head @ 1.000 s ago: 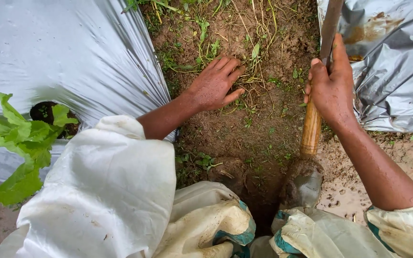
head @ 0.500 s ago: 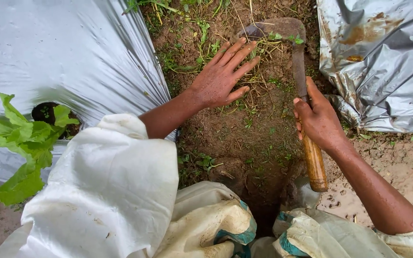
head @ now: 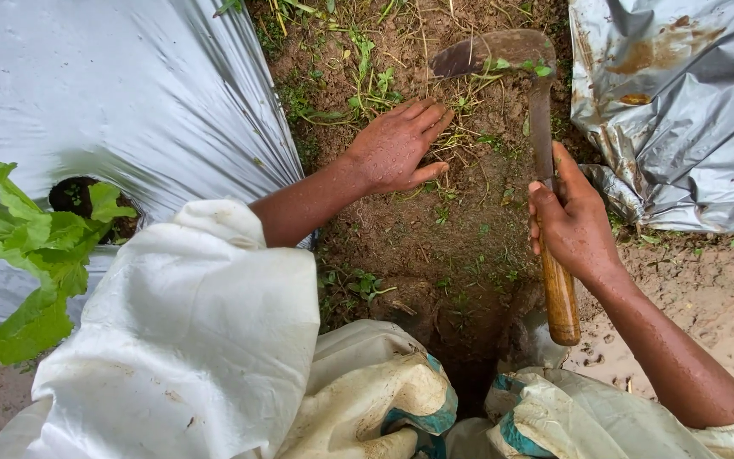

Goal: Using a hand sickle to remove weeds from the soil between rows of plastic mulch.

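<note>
Your right hand (head: 575,225) is wrapped shut around the wooden handle (head: 559,293) of a hooked blade (head: 503,53), gripping near where wood meets metal, and the curved tip lies on the bare soil strip (head: 435,229) at its far end, among small weeds (head: 367,85). Your left hand (head: 397,144) lies flat and open on the same strip, fingers spread and pressed on grass stems, holding nothing that I can see, and its fingertips are near the hook. That closeness is the main risk as I judge it: if you draw the blade toward yourself while the left hand stays put, the edge could catch your fingers. The metal looks muddy and the handle may be slick, so a slip in your grip could send the hook sideways. The silver plastic sheet on the right (head: 681,127) begins just beside the blade's shank; a stroke that drifts that way could tear it. The silver sheet on the left (head: 112,93) runs along the strip's other edge, and a leafy seedling (head: 31,246) stands in a hole near that sheet's near edge, well apart from the tool, so I think it is in little danger. Your pale sleeve (head: 189,340) hides the ground nearest you, so I cannot tell what lies there.
</note>
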